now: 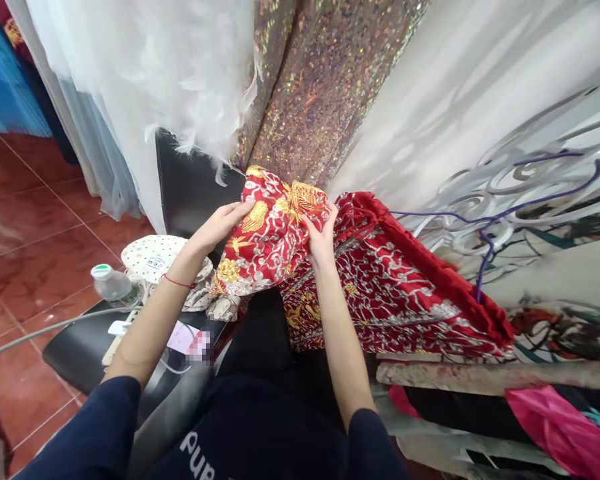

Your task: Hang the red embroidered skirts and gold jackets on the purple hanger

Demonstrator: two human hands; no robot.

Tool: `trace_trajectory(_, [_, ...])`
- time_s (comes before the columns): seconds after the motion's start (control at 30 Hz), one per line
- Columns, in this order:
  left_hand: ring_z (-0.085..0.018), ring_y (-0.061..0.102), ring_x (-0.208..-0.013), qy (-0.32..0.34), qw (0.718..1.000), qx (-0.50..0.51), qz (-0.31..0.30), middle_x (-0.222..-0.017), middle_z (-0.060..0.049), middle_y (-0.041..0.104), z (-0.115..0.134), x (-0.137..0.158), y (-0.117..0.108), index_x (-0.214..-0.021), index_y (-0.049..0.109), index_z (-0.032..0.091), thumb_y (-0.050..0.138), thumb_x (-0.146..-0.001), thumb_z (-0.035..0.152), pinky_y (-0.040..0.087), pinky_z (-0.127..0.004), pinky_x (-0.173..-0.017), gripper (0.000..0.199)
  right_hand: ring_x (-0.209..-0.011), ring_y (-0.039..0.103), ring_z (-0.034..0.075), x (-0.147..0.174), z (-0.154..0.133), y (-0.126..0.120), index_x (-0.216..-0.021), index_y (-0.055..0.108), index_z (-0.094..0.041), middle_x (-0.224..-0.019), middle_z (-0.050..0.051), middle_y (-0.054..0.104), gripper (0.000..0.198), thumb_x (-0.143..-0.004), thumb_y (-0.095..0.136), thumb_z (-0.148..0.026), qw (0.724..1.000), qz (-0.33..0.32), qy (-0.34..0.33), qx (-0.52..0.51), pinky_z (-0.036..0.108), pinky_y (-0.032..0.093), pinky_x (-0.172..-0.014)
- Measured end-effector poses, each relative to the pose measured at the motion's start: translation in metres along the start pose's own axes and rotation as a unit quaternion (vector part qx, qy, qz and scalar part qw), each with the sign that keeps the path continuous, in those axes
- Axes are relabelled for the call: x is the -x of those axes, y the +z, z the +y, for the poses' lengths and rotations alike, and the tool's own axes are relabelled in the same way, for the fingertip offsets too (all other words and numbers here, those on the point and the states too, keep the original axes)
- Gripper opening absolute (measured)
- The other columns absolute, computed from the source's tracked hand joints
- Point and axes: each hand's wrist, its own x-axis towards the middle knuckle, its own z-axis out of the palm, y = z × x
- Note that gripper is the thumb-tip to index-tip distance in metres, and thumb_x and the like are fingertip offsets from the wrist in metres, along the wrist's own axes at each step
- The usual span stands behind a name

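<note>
In the middle of the head view I hold up a red embroidered garment (270, 247) with gold and silver stitching. My left hand (229, 220) is closed on its left edge, with the thumb on top and the other fingers hidden behind the cloth. My right hand (321, 237) pinches the upper right part, its thumb pressed on the face near a gold motif. Another red piece with silver embroidery (400, 280) spreads to the right over my lap; whether it is one with the held garment, I cannot tell.
A black chair (75, 353) at left bears a dotted white hat (153, 257), a plastic bottle (111, 283) and a pink card (183, 337). White feathered cloth (180, 73) and a sequined fabric (330, 80) hang ahead. A purple cord (490, 217) crosses white scrollwork (480, 187) at right.
</note>
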Motion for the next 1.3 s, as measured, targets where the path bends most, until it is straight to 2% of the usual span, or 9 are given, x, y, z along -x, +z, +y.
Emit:
trace_trajectory(0.27, [-0.024,0.074,-0.091,0.17,0.969,0.096,0.15,-0.091,-0.008,0.076,0.043,-0.032,0.004,-0.094,0.07,0.017,0.083,-0.071,0.047,0.061,-0.041,-0.088,0.04,-0.132,0.055,0.024,-0.046,-0.052,0.018,-0.149,0.015,-0.04,-0.143,0.008,0.045,0.062,-0.098,0.049,-0.046,0.981,-0.033,-0.163,0.104,0.053,0.044,-0.116])
trace_trajectory(0.47, [-0.019,0.07,-0.101,0.326,0.89,0.106,0.3,-0.105,-0.001,0.074,0.047,-0.01,-0.052,-0.101,0.067,0.021,0.081,-0.072,0.058,0.058,-0.035,-0.095,0.049,-0.139,0.047,0.025,-0.034,-0.122,0.055,-0.153,0.019,-0.036,-0.147,0.008,0.041,0.062,-0.099,0.047,-0.045,0.942,-0.082,-0.29,0.151,0.053,0.039,-0.12])
trace_trajectory(0.6, [-0.016,0.068,-0.092,0.233,0.91,0.092,0.332,-0.09,0.003,0.073,0.0,0.001,-0.099,-0.091,0.066,0.02,0.081,-0.069,0.055,0.06,-0.037,-0.089,0.044,-0.14,0.041,0.037,-0.012,-0.11,0.075,-0.141,0.043,-0.029,-0.14,0.012,0.047,0.061,-0.088,0.063,-0.051,0.936,-0.115,-0.234,0.237,0.069,0.032,-0.118])
trace_trajectory(0.73, [-0.025,0.071,-0.096,0.107,0.938,-0.039,0.327,-0.09,-0.007,0.073,-0.046,0.005,-0.105,-0.096,0.064,0.019,0.075,-0.076,0.05,0.061,-0.047,-0.085,0.039,-0.14,0.036,0.05,0.002,-0.074,0.076,-0.134,0.047,-0.022,-0.142,0.021,0.043,0.079,-0.068,0.079,-0.052,0.942,-0.099,-0.136,0.29,0.082,0.022,-0.112])
trace_trajectory(0.83, [-0.032,0.059,-0.128,0.154,0.874,-0.19,0.419,-0.131,-0.018,0.064,-0.047,0.01,-0.081,-0.127,0.055,0.02,0.066,-0.084,0.049,0.049,-0.056,-0.109,0.053,-0.144,0.031,0.051,0.006,-0.066,0.069,-0.146,0.033,-0.02,-0.148,0.024,0.037,0.098,-0.065,0.081,-0.048,0.947,-0.1,-0.128,0.279,0.082,0.019,-0.114])
trace_trajectory(0.9, [-0.036,0.033,-0.152,0.216,0.817,-0.27,0.462,-0.158,-0.021,0.04,-0.032,0.017,-0.06,-0.146,0.041,0.02,0.063,-0.088,0.049,0.028,-0.062,-0.124,0.068,-0.148,0.028,0.049,0.006,-0.07,0.063,-0.152,0.023,-0.023,-0.154,0.024,0.033,0.107,-0.066,0.08,-0.049,0.947,-0.116,-0.135,0.269,0.081,0.018,-0.116])
trace_trajectory(0.97, [-0.036,0.015,-0.159,0.266,0.805,-0.319,0.423,-0.169,-0.016,0.023,-0.01,0.025,-0.041,-0.155,0.031,0.026,0.059,-0.092,0.051,0.014,-0.063,-0.128,0.073,-0.151,0.025,0.046,0.005,-0.078,0.058,-0.155,0.014,-0.027,-0.161,0.021,0.027,0.113,-0.067,0.08,-0.055,0.948,-0.143,-0.144,0.247,0.077,0.017,-0.119])
trace_trajectory(1.13, [-0.03,0.03,-0.156,0.353,0.839,-0.387,0.147,-0.165,-0.007,0.038,0.037,0.028,-0.008,-0.155,0.036,0.035,0.045,-0.099,0.054,0.019,-0.057,-0.128,0.06,-0.152,0.036,0.029,-0.003,-0.093,0.053,-0.158,0.004,-0.031,-0.166,0.015,0.025,0.108,-0.08,0.067,-0.068,0.972,-0.153,-0.147,0.103,0.056,0.03,-0.126])
trace_trajectory(1.3, [-0.027,0.031,-0.156,0.359,0.837,-0.411,0.04,-0.166,0.0,0.036,0.08,0.001,0.025,-0.159,0.028,0.039,0.04,-0.102,0.04,0.025,-0.055,-0.127,0.058,-0.143,0.048,0.024,-0.027,-0.1,0.053,-0.159,0.0,-0.034,-0.158,0.011,0.039,0.094,-0.089,0.054,-0.068,0.985,-0.096,-0.141,0.004,0.049,0.044,-0.118])
